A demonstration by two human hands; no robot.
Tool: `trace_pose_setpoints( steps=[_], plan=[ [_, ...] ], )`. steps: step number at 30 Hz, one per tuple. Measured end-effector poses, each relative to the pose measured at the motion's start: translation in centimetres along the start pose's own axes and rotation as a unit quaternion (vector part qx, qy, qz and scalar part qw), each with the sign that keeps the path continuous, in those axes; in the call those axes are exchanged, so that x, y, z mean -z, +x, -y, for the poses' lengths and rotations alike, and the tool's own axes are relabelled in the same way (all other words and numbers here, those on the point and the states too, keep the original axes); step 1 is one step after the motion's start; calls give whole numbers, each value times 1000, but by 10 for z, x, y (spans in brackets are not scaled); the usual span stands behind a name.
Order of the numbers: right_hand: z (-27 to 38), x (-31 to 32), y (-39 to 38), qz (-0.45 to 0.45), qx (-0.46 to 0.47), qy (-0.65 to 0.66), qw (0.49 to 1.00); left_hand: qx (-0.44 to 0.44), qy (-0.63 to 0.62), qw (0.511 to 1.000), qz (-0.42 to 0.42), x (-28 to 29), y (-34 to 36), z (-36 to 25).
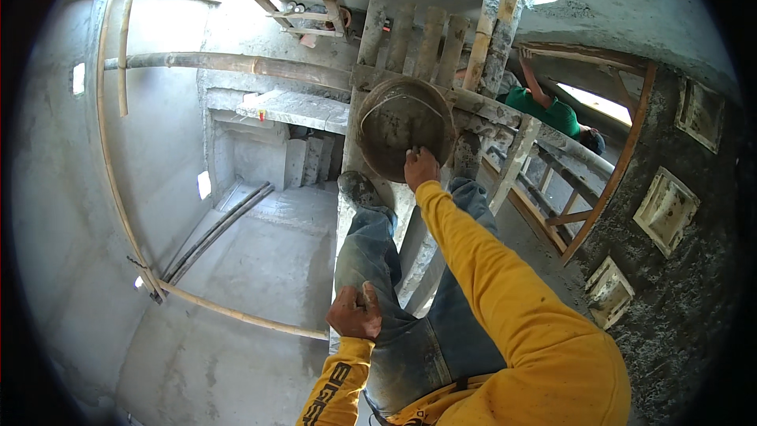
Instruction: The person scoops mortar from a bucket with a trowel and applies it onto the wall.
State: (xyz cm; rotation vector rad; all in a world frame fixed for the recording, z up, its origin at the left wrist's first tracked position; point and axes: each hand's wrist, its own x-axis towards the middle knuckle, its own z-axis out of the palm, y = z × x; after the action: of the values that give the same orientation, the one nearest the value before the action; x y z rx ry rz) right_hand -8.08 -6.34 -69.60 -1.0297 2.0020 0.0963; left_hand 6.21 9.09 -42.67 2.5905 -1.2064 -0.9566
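A round, mortar-stained bucket (372, 146) with a thin wire handle stands on the plank platform in front of my feet. Grey residue coats its inside. My right hand (423, 168) reaches over the bucket's near rim with its fingers closed; what they grip, if anything, is hidden. Lower down, my left hand (355, 313) is curled into a fist above my left thigh, thumb raised, and no object shows in it. My shoe (359, 189) rests on the planks just left of the bucket.
Narrow planks (418, 248) carry me high above a concrete floor (236, 292). Bamboo poles (229, 63) cross at left. Rectangular boxes (666, 209) are set in the rough wall at right. Beyond a wooden frame (607, 177), a person in green (544, 106) raises an arm.
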Motion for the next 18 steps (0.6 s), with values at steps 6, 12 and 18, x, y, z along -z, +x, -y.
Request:
trace_pose_setpoints(
  steps=[6, 12, 18],
  plan=[
    [-37, 15, -40, -58, 125, 52, 989, -8, 4, 1000, -8, -2, -2, -1],
    [-56, 48, -58, -14, 163, 37, 986, -8, 15, 1000, -3, -3, -3, -5],
    [-70, 73, -71, 39, 149, -100, 983, -12, 49, 999, 1, -1, -8, -16]
  ],
)
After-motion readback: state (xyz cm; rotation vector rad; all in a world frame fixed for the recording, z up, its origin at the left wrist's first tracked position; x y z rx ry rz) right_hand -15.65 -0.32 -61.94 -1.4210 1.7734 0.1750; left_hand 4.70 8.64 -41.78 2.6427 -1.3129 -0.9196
